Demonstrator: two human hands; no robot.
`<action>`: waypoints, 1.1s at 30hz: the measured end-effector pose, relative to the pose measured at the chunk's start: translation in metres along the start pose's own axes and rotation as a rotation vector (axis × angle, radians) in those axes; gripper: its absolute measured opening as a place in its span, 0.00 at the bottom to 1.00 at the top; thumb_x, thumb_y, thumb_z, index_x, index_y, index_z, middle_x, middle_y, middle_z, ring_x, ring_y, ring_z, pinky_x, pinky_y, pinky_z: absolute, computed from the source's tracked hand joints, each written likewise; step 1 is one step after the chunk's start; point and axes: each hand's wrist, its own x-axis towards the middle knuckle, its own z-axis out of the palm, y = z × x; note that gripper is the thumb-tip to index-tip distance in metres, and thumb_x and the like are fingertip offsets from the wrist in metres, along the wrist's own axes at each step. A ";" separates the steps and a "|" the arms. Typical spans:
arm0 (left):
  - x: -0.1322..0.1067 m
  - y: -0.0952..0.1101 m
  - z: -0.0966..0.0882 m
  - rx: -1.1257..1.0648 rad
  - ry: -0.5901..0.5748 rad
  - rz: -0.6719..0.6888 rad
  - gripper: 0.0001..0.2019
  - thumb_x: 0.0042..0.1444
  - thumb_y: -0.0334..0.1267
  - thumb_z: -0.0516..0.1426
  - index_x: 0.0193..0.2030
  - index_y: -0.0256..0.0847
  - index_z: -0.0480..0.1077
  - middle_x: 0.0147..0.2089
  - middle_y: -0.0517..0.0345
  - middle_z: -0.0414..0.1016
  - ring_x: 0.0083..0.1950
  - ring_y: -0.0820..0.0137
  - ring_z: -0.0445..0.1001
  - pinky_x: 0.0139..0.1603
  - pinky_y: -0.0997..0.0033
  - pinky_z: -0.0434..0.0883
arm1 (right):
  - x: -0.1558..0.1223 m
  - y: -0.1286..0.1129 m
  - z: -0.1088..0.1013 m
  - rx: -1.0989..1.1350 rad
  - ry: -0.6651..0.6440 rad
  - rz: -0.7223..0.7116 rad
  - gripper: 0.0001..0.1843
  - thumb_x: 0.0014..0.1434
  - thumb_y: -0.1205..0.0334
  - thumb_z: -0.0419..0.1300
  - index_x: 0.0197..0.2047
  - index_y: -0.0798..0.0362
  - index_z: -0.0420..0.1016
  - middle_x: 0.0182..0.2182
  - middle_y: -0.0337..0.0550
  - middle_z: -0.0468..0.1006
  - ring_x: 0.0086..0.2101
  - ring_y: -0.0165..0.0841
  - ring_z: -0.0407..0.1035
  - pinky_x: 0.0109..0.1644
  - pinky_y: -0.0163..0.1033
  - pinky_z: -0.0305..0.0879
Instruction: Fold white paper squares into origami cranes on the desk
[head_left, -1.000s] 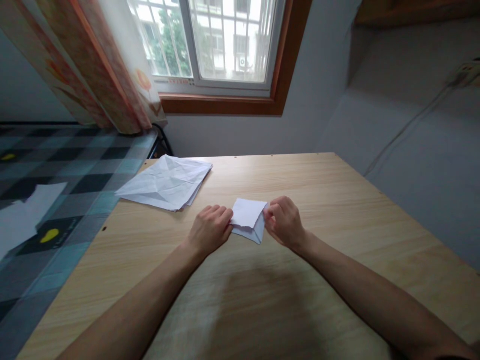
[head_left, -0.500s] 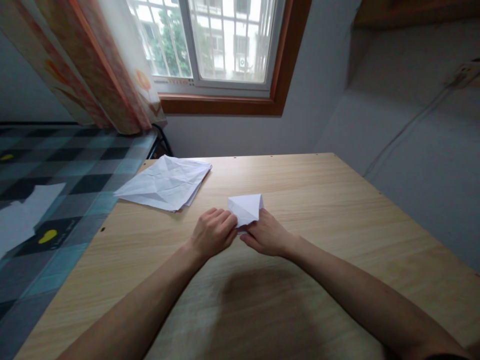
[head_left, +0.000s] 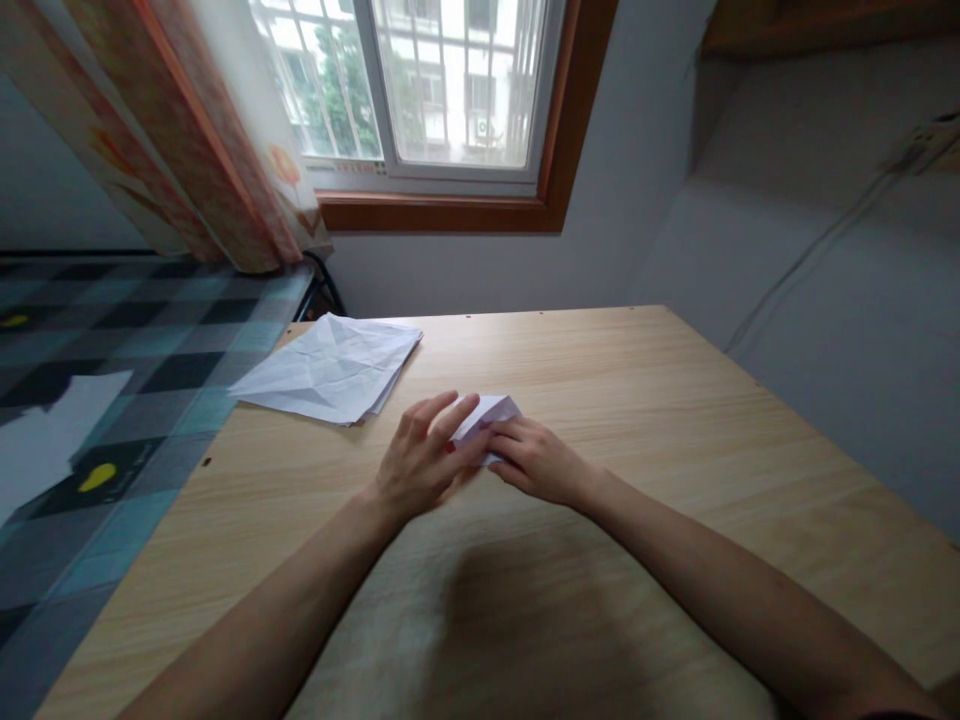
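A small folded piece of white paper (head_left: 489,408) is between my two hands, above the middle of the wooden table (head_left: 600,390). My right hand (head_left: 536,458) grips its right side, with the thumb below and the fingers over the near edge. My left hand (head_left: 427,455) is at the paper's left side, its fingers spread and slightly blurred by motion. The left fingertips overlap the paper, and part of the paper is hidden behind them. Whether they touch it I cannot tell.
Creased white sheets (head_left: 334,368) lie stacked at the table's far left corner. Left of the table is a surface with a checked cloth (head_left: 172,370), bearing more white paper (head_left: 45,430). A window (head_left: 457,90) and a curtain (head_left: 225,130) are behind. A cable (head_left: 810,250) runs down the right wall.
My left hand has loosened from a closed grip and spread its fingers. The paper has tilted and turned, and my right fingers have come from behind it to its near side.
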 end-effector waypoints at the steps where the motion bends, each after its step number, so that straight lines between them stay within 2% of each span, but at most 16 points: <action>1: 0.001 0.000 -0.001 0.003 -0.031 -0.009 0.13 0.59 0.34 0.57 0.51 0.50 0.71 0.68 0.51 0.63 0.69 0.52 0.57 0.62 0.47 0.64 | -0.001 0.001 0.000 -0.003 0.004 -0.003 0.07 0.65 0.65 0.57 0.44 0.56 0.75 0.49 0.55 0.79 0.47 0.41 0.73 0.54 0.48 0.71; 3: 0.003 -0.002 -0.002 -0.001 -0.100 -0.030 0.11 0.57 0.35 0.58 0.47 0.46 0.73 0.68 0.50 0.64 0.70 0.50 0.55 0.64 0.44 0.61 | -0.004 0.003 -0.001 -0.009 0.017 0.002 0.07 0.65 0.67 0.56 0.40 0.55 0.76 0.45 0.52 0.80 0.45 0.39 0.75 0.52 0.46 0.72; 6: 0.004 -0.005 -0.002 -0.026 -0.207 -0.041 0.13 0.51 0.36 0.59 0.45 0.42 0.74 0.69 0.46 0.63 0.71 0.46 0.54 0.68 0.40 0.55 | -0.007 0.007 -0.002 0.000 0.030 0.026 0.05 0.64 0.67 0.58 0.39 0.54 0.76 0.46 0.52 0.81 0.44 0.39 0.75 0.51 0.45 0.73; 10: 0.004 -0.009 0.001 0.000 -0.291 -0.024 0.12 0.53 0.33 0.57 0.44 0.40 0.75 0.69 0.46 0.63 0.70 0.49 0.57 0.69 0.42 0.54 | -0.009 0.013 -0.004 0.074 0.055 0.071 0.02 0.61 0.66 0.62 0.36 0.54 0.76 0.45 0.51 0.81 0.44 0.39 0.76 0.49 0.44 0.73; 15: 0.002 -0.012 0.007 0.093 -0.176 -0.022 0.08 0.59 0.32 0.57 0.44 0.42 0.75 0.64 0.48 0.69 0.68 0.54 0.63 0.67 0.46 0.60 | -0.008 0.019 -0.007 0.185 0.073 0.100 0.05 0.57 0.64 0.66 0.38 0.53 0.76 0.43 0.49 0.81 0.44 0.39 0.75 0.49 0.44 0.72; 17: 0.002 -0.012 0.009 0.129 -0.149 -0.018 0.04 0.60 0.35 0.59 0.40 0.41 0.75 0.63 0.47 0.70 0.67 0.54 0.64 0.66 0.47 0.61 | -0.008 0.019 -0.009 0.216 0.065 0.115 0.07 0.56 0.64 0.67 0.39 0.53 0.76 0.42 0.48 0.81 0.42 0.38 0.75 0.48 0.43 0.72; 20: 0.002 -0.011 0.009 0.126 -0.162 -0.021 0.06 0.60 0.38 0.60 0.34 0.41 0.75 0.63 0.48 0.71 0.66 0.54 0.64 0.66 0.48 0.62 | -0.009 0.018 -0.010 0.229 0.089 0.145 0.09 0.55 0.63 0.68 0.40 0.53 0.76 0.39 0.46 0.80 0.39 0.37 0.74 0.44 0.41 0.71; 23: 0.004 -0.010 0.006 0.063 -0.146 -0.003 0.04 0.58 0.35 0.60 0.33 0.41 0.76 0.61 0.49 0.72 0.64 0.55 0.66 0.65 0.48 0.63 | -0.009 0.015 -0.009 0.142 0.130 0.151 0.06 0.57 0.61 0.66 0.36 0.54 0.75 0.35 0.46 0.79 0.36 0.37 0.72 0.41 0.41 0.70; 28: 0.008 -0.006 0.002 -0.011 -0.090 0.031 0.04 0.56 0.35 0.60 0.31 0.41 0.76 0.54 0.48 0.75 0.57 0.56 0.70 0.58 0.50 0.68 | -0.007 0.011 -0.008 0.088 0.075 0.088 0.08 0.63 0.61 0.61 0.31 0.53 0.75 0.32 0.46 0.79 0.36 0.37 0.70 0.43 0.42 0.68; 31: 0.008 -0.005 0.003 -0.046 -0.073 -0.004 0.04 0.57 0.35 0.60 0.32 0.41 0.75 0.51 0.48 0.75 0.54 0.58 0.71 0.55 0.53 0.71 | -0.006 0.009 -0.009 0.112 0.068 0.127 0.11 0.64 0.64 0.59 0.28 0.53 0.73 0.32 0.46 0.79 0.36 0.35 0.70 0.43 0.41 0.67; 33: 0.007 -0.006 0.005 -0.057 -0.062 -0.047 0.02 0.58 0.35 0.59 0.36 0.41 0.74 0.51 0.48 0.75 0.54 0.58 0.71 0.53 0.55 0.71 | -0.006 0.009 -0.010 0.111 0.065 0.161 0.11 0.64 0.64 0.59 0.29 0.53 0.73 0.31 0.46 0.78 0.35 0.36 0.71 0.42 0.40 0.67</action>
